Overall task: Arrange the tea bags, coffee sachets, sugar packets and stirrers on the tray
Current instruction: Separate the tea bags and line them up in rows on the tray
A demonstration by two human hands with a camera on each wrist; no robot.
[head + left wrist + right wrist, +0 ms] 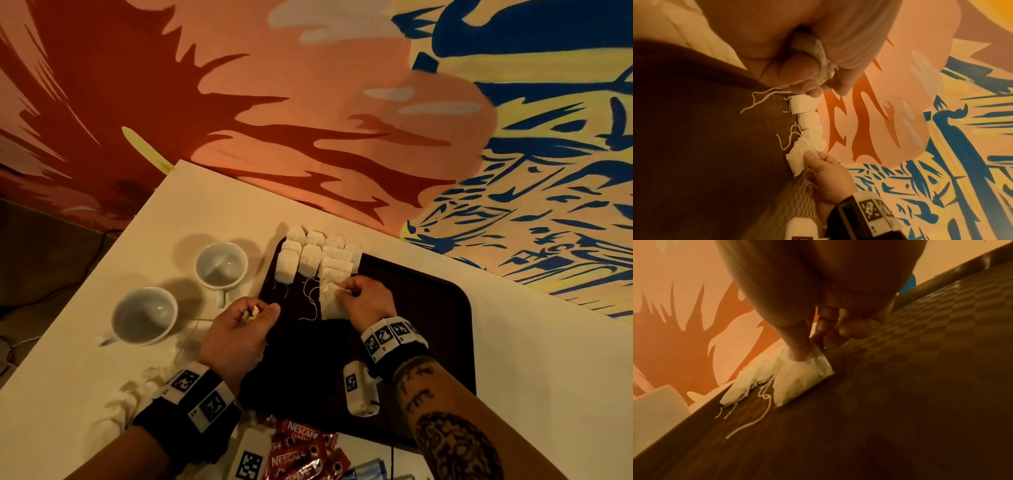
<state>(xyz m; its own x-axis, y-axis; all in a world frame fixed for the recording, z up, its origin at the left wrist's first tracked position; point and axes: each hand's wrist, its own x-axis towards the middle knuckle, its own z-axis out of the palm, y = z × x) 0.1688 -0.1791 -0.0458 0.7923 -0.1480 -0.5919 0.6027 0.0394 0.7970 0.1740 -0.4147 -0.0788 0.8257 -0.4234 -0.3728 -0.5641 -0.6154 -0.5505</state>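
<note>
At the tabletop's near edge the coffee sachets (298, 448) lie heaped just off the tray (428, 308). My left hand (239, 329), knuckles up over the tray's left rim, is curled tight around a crumpled tea bag (813, 52). Farther in, my right hand (366, 301) pinches the tea bag I am laying (330, 303) at its upper end, thumb pressing it flat. It looks light, soft and easily torn, so I judge the paper edge the safest hold. Beyond, at the tray's far left corner, sit the tea bag rows (315, 257).

Looks like a café: painted mural wall (308, 102) beyond the hands, white cups (221, 263) left of them, serving tray (428, 308) underneath.
</note>
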